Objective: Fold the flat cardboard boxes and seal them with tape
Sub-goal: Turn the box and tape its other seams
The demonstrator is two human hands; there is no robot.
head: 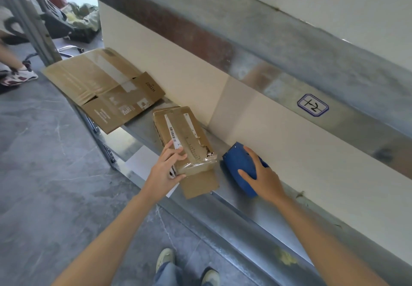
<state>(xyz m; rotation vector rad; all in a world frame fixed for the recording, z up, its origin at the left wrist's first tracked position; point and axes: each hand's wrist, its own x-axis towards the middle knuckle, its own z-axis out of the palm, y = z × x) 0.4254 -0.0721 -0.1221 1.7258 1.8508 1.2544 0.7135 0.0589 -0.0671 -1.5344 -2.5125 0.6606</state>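
A small brown cardboard box point(185, 138) with white labels and clear tape lies on the metal shelf point(240, 205). My left hand point(166, 171) grips its near left edge, thumb on the side and fingers on top. To its right a blue tape dispenser point(239, 167) rests on the shelf against the white back panel. My right hand point(263, 177) is curled over the dispenser's top and right side. Further left, a larger flattened cardboard box point(102, 87) lies on the shelf, hanging over its front edge.
An upper metal shelf beam point(267, 40) with a blue-framed label point(312, 104) runs overhead. A grey concrete floor point(44, 163) lies to the left. My shoes point(165, 259) show below. Another person's foot point(19, 76) and a chair base are at the far left.
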